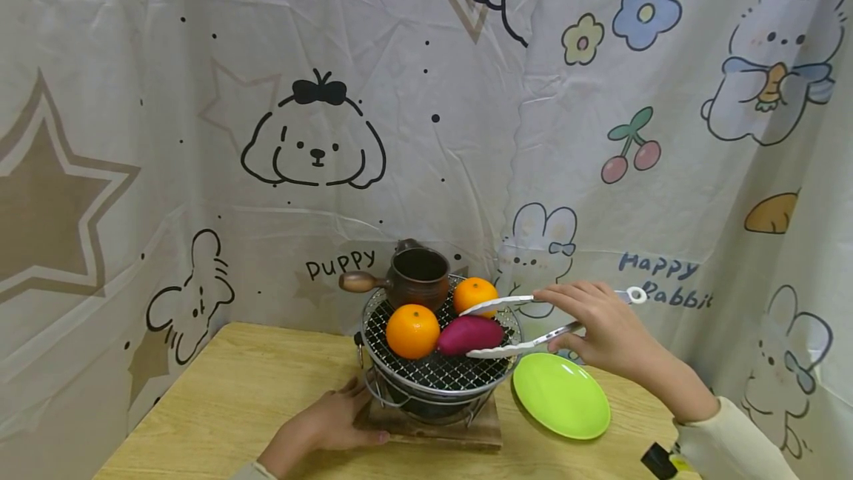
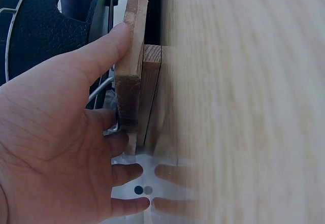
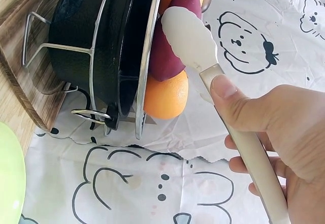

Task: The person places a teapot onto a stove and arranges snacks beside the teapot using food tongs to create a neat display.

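Note:
My right hand (image 1: pixel 603 321) grips a pair of tongs (image 1: pixel 556 333) with metal arms and pale scalloped tips. The tips are spread, one on the far side and one on the near side of a purple sweet potato (image 1: pixel 470 335) on the round wire grill (image 1: pixel 453 372). In the right wrist view a tip overlaps the sweet potato (image 3: pixel 161 51). Two oranges lie on the mesh, a near orange (image 1: pixel 412 332) and a far orange (image 1: pixel 475 296). Low at the left, my left hand (image 1: pixel 333 417) touches the wooden board (image 1: pixel 440 432) under the stove, thumb on its edge, fingers extended.
A dark clay pot (image 1: pixel 418 276) with a wooden side handle sits at the grill's back left. Right of the black stove (image 3: pixel 96 46) lies a green plate (image 1: pixel 563 395) on the wooden table (image 1: pixel 266 361). Printed cloth (image 1: pixel 426 132) hangs behind and at both sides.

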The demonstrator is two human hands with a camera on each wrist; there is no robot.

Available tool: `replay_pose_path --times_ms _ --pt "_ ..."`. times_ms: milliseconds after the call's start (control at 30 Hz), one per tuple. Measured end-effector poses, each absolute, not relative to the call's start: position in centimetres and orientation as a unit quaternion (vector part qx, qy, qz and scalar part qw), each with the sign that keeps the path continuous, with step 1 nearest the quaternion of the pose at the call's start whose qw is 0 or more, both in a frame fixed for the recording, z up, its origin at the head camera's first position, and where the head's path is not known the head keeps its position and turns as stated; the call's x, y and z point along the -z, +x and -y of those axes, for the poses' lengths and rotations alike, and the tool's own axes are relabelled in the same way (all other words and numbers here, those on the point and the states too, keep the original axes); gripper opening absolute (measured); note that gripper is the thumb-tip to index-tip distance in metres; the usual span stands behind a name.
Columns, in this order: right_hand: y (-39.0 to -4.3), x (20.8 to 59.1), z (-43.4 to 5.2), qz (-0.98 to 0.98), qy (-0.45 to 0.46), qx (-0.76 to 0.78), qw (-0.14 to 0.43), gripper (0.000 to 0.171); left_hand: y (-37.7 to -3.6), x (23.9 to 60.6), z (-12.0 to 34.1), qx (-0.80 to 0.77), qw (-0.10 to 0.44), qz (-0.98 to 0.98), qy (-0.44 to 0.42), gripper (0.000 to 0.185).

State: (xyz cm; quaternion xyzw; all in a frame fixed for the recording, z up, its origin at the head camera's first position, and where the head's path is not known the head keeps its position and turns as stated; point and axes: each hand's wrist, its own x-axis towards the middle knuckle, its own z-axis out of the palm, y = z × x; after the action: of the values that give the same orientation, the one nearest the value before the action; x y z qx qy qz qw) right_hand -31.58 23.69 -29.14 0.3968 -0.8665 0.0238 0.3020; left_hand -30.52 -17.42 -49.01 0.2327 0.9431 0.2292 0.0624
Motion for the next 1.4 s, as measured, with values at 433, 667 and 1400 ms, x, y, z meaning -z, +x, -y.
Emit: replay_pose_path --times_ms 433,667,1400 --pt "-31.45 29.06 -23.69 0.871 0.391 -0.026 0.296 0.075 -30.53 49.05 17.40 -0.226 0.054 -0.944 0.235 0.096" --pt "-31.53 28.96 -23.77 0.867 0.397 -0.024 0.299 0.076 -30.57 49.08 17.36 -0.229 0.055 -0.943 0.234 0.096" --pt "-31.54 29.03 -23.88 0.869 0.403 -0.022 0.287 0.077 -30.46 49.07 17.33 -0.223 0.059 -0.945 0.231 0.097"
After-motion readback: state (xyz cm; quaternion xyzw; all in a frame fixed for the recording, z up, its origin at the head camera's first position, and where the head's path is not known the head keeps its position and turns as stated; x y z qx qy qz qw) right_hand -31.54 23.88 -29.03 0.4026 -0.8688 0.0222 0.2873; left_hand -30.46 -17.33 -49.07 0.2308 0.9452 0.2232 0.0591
